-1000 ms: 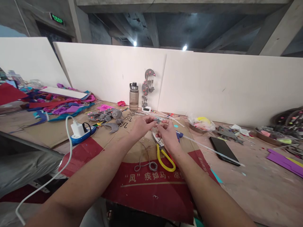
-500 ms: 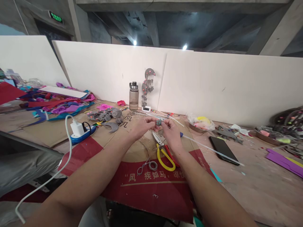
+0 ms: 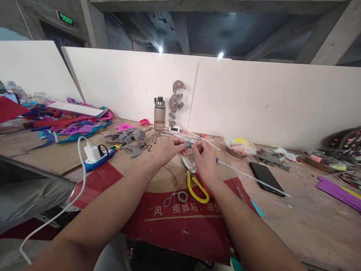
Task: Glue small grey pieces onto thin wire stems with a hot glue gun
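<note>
Grey-green and tiny, the little piece (image 3: pixel 189 144) is sitting between the fingertips of both hands, over the cardboard (image 3: pixel 180 241). The left hand (image 3: pixel 170 150) is pinching one side and the right hand (image 3: pixel 205 158) is pinching the other, maybe because such a small thing is needing two hands to keep it steady. The scissors (image 3: pixel 192 171) are lying by the right hand, with their yellow and red handles pointing toward the person, probably for easy grabbing. Grey string (image 3: pixel 179 192) is resting in loops beside the yellow handle, perhaps for staying in reach. The cardboard is covering part of the bench (image 3: pixel 310 214), maybe for keeping it clean. The little piece is looking dull and a bit lumpy. Fingers are hiding its edges, so I am not managing to tell its shape.
</note>
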Available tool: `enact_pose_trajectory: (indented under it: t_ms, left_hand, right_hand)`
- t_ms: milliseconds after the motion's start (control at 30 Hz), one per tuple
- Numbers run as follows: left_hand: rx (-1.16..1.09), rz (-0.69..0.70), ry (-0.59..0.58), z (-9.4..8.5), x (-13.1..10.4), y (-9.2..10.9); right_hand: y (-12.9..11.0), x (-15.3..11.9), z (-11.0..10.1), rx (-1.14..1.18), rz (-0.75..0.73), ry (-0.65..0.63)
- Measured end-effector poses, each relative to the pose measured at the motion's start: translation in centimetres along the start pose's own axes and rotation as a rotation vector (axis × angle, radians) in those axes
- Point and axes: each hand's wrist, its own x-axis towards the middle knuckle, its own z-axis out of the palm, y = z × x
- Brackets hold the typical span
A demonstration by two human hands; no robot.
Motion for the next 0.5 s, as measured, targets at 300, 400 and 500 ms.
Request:
enact_pose_trajectory:
  t_ms: [300, 400, 500]
  left_hand:
    - [0.007, 0.017, -0.031, 0.09, -0.24, 0.10]
    - [-0.025, 0.012, -0.053, 0.11, -0.43, 0.36]
    - [-0.054, -0.003, -0.076, 0.18, -0.66, 0.71]
  right_hand:
    - [0.23, 0.07, -0.11, -0.090, -0.057, -0.005]
    - [0.31, 0.08, -0.20, -0.154, -0.097, 0.012]
    - [0.40, 0.12, -0.30, -0.199, -0.126, 0.028]
